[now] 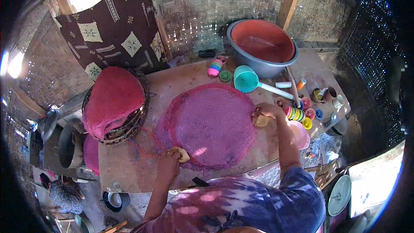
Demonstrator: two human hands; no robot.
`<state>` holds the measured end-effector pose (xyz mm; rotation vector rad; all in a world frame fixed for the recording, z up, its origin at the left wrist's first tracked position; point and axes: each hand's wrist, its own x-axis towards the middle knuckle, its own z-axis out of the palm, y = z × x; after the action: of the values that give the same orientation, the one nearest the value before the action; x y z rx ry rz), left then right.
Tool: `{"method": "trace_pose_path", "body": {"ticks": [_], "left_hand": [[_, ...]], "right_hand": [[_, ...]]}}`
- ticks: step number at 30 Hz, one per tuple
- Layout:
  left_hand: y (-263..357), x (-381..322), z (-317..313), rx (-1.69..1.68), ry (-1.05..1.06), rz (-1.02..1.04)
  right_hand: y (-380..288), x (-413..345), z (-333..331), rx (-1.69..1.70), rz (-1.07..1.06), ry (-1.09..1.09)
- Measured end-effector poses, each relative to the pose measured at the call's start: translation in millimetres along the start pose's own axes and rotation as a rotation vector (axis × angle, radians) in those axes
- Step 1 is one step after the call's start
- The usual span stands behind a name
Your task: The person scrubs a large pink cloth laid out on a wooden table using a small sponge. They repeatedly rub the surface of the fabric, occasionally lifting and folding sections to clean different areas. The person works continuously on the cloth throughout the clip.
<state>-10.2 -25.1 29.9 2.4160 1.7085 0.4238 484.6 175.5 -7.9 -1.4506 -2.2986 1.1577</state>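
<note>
A large round pink-purple sheet [213,126] with a darker red rim lies on the wooden table [129,174], overlapping another round piece at its left. My left hand [171,160] holds a tan pad [183,155] at the sheet's lower left edge. At its right edge, my right hand [266,111] grips a similar tan pad [261,121]. What the pads are made of cannot be told. Red cord [152,132] runs from near my left hand towards a woven basket [142,116], over which red-pink material [116,100] is heaped.
A grey basin with a red inside [263,42] stands at the back, near a turquoise dipper [246,79]. Small coloured cups [296,114], a pink bowl [299,134] and mugs [338,102] sit at the right. Another person [64,194] is at the lower left.
</note>
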Motion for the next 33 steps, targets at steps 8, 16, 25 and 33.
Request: {"method": "trace_pose_path", "body": {"ticks": [8, 16, 25, 33], "left_hand": [[-1.4, -7.1, 5.4, -0.015, 0.041, -0.045], [9.2, -2.9, -7.5, 0.01, -0.072, -0.112], [-19.3, 1.4, -49.6, -0.445, 0.467, -0.414], [-37.2, -6.8, -66.2, -0.381, 0.651, -0.264]], "right_hand": [[-49.5, 3.5, -49.6, -0.127, 0.004, 0.031], [-303.1, -92.5, -112.2, -0.417, -0.383, 0.493], [-318.1, -9.9, 35.7, -0.677, -0.458, -0.107], [-283.6, 37.8, 132.4, -0.69, -0.433, -0.428]]}}
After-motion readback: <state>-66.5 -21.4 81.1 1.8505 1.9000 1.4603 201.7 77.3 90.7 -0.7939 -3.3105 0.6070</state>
